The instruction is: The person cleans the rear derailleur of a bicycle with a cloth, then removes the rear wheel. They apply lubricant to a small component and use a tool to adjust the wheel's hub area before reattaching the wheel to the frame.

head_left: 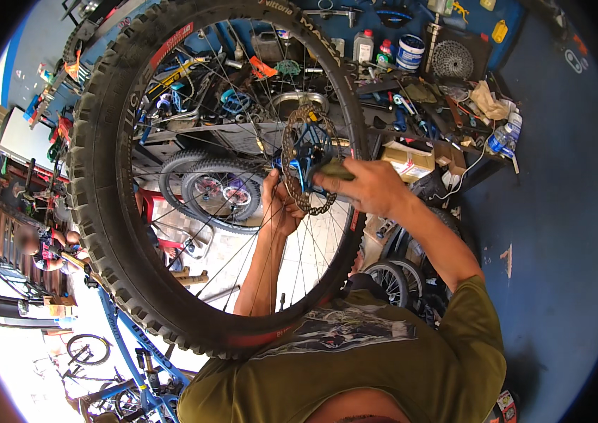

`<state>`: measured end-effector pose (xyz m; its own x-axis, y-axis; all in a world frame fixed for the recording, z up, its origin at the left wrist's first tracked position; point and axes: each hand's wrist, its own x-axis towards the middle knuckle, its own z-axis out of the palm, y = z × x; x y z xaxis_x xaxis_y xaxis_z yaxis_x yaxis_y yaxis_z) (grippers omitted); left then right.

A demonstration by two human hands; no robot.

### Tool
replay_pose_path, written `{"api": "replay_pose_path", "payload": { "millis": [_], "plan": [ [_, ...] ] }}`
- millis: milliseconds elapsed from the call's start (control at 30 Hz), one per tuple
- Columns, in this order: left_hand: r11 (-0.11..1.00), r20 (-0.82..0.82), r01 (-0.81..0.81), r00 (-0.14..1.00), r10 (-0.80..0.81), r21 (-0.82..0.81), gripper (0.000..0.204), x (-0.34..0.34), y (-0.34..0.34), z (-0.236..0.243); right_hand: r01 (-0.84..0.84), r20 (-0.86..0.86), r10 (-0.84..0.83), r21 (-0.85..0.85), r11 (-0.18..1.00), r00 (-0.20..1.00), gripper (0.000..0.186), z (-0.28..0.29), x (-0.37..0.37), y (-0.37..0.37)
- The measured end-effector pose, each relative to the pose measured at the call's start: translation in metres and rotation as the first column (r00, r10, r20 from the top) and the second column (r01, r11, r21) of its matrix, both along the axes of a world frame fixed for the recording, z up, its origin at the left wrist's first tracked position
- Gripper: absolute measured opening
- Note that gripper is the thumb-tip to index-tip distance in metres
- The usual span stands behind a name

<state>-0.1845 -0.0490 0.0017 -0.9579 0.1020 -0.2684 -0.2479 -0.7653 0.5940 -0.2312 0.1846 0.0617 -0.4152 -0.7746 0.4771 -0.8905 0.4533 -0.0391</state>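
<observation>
**Bicycle wheel (105, 211) in front of the chest, both hands at its hub (302, 156)**

The wheel is the landmark here: a large, knobbly black tire with thin dark spokes, its lower rim overlapping the olive shirt (376, 352) of the person handling it. Whether tire and shirt touch, I cannot tell. At its centre sits the blue hub, with a brake rotor (290, 176) on the side facing the camera.

The left hand (285, 208) reaches in behind the spokes, just below the hub. Its fingers are curled and the thumb points up; exactly what they pinch is hidden by the spokes and rotor. The right hand (373, 187) comes in from the wheel's right side, fingers pressed together around a dark olive wad (335, 170), which lies over the right edge of the rotor.

Beyond the wheel's upper part runs a worktop (411, 135) crowded with tools. A white-and-blue tub (410, 52) and a sprocket cassette (452, 59) are to the wheel's upper right, a cardboard box (408, 161) just right of it. Smaller wheels (221, 189) show through its spokes; a blue bicycle frame (133, 345) stands to its lower left.
</observation>
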Motion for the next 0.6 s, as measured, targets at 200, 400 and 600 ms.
{"api": "replay_pose_path", "payload": {
  "millis": [200, 400, 600],
  "plan": [
    [1.000, -0.034, 0.000, 0.999, 0.000, -0.002, 0.054, 0.000, -0.002, -0.005, 0.006, -0.005, -0.006, 0.068, 0.998, 1.000, 0.078, -0.009, -0.003, 0.003],
    [1.000, 0.018, -0.007, 1.000, 0.007, 0.018, 0.055, -0.001, -0.001, -0.006, -0.033, 0.108, 0.024, 0.082, 0.996, 0.994, 0.084, -0.011, 0.015, -0.001],
    [0.999, 0.013, 0.034, 0.999, -0.035, 0.038, 0.054, 0.001, -0.006, -0.006, -0.026, 0.090, 0.023, 0.038, 0.999, 0.996, 0.084, -0.006, 0.011, 0.005]
  ]
}}
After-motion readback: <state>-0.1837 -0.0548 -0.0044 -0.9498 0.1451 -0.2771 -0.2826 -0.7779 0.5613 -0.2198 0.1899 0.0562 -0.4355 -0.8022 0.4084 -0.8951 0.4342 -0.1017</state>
